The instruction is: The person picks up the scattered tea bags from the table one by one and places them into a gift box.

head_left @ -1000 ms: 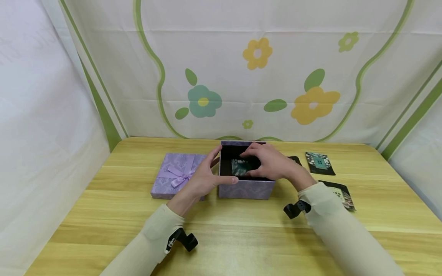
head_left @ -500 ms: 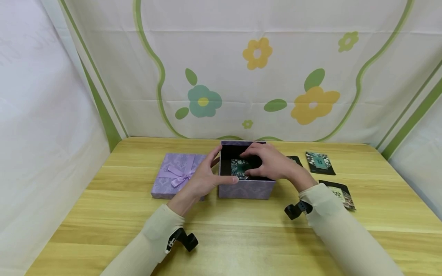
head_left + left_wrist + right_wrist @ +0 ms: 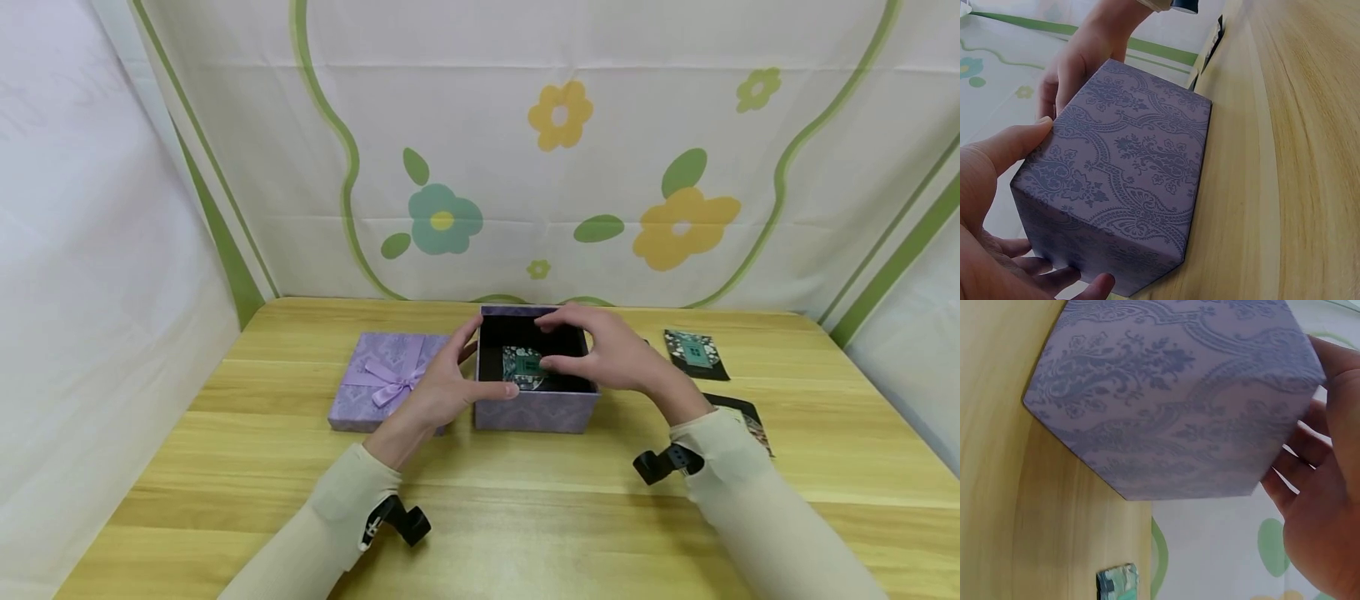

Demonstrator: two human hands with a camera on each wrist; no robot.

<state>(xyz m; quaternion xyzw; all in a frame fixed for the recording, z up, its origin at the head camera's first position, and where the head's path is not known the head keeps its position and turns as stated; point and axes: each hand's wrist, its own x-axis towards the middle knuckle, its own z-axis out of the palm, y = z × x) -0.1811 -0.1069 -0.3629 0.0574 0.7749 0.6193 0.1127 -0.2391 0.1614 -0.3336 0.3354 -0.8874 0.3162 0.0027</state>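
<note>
Purple box (image 3: pixel 536 412) sits upright and lidless in the middle of our wooden table (image 3: pixel 525 517), black inside, with a patterned outside. Our left hand (image 3: pixel 446 387) holds its left side, spread fairly wide: thumb over the front rim, fingers along the left wall. Our right hand (image 3: pixel 606 348) is over the box's right half, fingers and thumb well apart, and it's got hold of nothing that we can see. Down in the box lies a dark floral packet (image 3: pixel 517 367) with a teal label; honestly, we can't tell if our right thumb is touching it or just above it.

Left of the box, close by, there's the purple lid (image 3: pixel 381 367) with a ribbon bow (image 3: pixel 392 387), partly behind our left hand. Over on the right, a similar teal packet (image 3: pixel 696 354) lies flat, and nearer us another packet (image 3: pixel 750 419) is half hidden by our right forearm.
</note>
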